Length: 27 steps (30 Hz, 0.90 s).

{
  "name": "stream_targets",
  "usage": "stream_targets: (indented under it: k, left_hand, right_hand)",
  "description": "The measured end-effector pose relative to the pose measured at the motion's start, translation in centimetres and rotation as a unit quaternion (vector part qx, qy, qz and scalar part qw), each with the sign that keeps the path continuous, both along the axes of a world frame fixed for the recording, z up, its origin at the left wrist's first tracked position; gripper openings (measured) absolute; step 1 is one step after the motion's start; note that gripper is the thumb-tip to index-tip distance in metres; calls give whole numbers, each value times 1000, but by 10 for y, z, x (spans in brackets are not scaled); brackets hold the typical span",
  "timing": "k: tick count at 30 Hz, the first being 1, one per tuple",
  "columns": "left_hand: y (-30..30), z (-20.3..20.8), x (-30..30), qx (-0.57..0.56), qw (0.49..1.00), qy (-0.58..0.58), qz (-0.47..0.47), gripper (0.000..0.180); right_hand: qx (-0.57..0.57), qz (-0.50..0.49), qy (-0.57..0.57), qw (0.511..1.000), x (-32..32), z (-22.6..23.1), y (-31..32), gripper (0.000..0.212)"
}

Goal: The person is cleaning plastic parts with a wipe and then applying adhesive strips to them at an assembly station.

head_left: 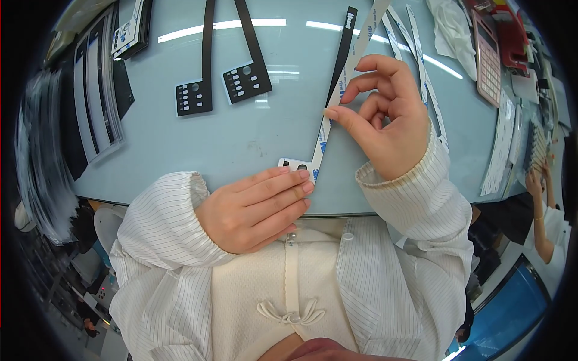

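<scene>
At the table's front edge, my left hand [253, 207] lies flat, its stretched fingertips on a small L-shaped panel [289, 162] with cutouts. The panel is partly hidden under those fingers. A long white strip with blue print [320, 144], which looks like adhesive tape backing, runs up from the panel's right side. My right hand [391, 114] is closed, thumb and forefinger pinching this strip partway along. Beyond the pinch the strip slants up past the picture's top. A narrow black tail [342, 57] shows beside it, diverging to the left.
Two black keypad panels with long tails [195, 99] [248, 84] lie further up the glass table [150, 144]. Several printed strips [415, 45] lie at the upper right, near a crumpled white bag [453, 33] and pink calculator [486, 57]. Clear films [45, 156] hang at left. Another person's hands [537, 180] show far right.
</scene>
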<state>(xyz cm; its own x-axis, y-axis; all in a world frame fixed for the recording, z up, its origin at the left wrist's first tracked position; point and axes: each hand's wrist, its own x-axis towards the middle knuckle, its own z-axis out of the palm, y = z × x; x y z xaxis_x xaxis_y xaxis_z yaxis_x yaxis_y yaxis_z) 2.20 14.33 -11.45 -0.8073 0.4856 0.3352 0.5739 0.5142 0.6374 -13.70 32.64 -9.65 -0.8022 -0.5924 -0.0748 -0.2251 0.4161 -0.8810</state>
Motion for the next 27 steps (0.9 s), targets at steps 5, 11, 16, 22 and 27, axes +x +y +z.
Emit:
stream_targets:
  k: [5,11,16,22,27]
  left_hand:
    - [0,1,1,-11,1000,-2,5,37]
    - [0,1,1,-17,1000,3,5,36]
    - [0,1,2,-15,1000,2,6,36]
    - [0,0,2,-7,1000,1,8,36]
    - [1,2,1,2,1000,-10,11,36]
  right_hand:
    - [0,2,3,1000,1,0,0,55]
    - [1,1,14,1000,1,-1,-1,54]
    - [4,3,26,1000,1,-1,-1,55]
    - [32,16,129,991,3,0,0,52]
    - [41,11,195,980,-4,-3,-1,45]
